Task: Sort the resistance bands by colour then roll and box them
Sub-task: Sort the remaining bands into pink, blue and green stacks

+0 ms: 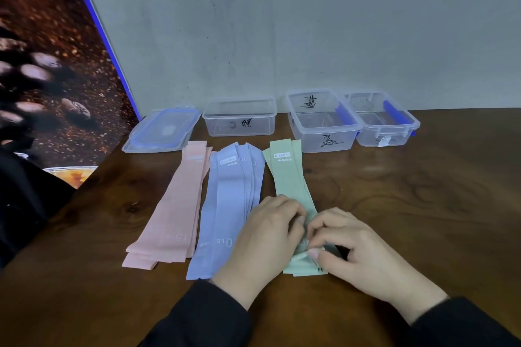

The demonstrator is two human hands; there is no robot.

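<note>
You are working at a dark, glossy wooden table [394, 205] with three piles of flat, matte rubbery bands lying side by side, each a long strip running away from you. Your left hand [265, 236] is curling its fingers over the near end of the green bands [290, 177], and your right hand [358, 251] is pinching that same end between thumb and fingertips, so the soft material is bunching and folding up there. The far end of the green pile is lying flat, showing a small white label. The lilac-blue bands [228, 205] are fanning out slightly just left of the green ones, partly under your left hand, and the pale pink bands [174, 211] are lying further left. Along the grey wall, three clear plastic boxes [239, 118] with rounded corners are standing open, scribbled with black marker, and a clear lid [162, 132] with a blue seal is lying flat at their left.
</note>
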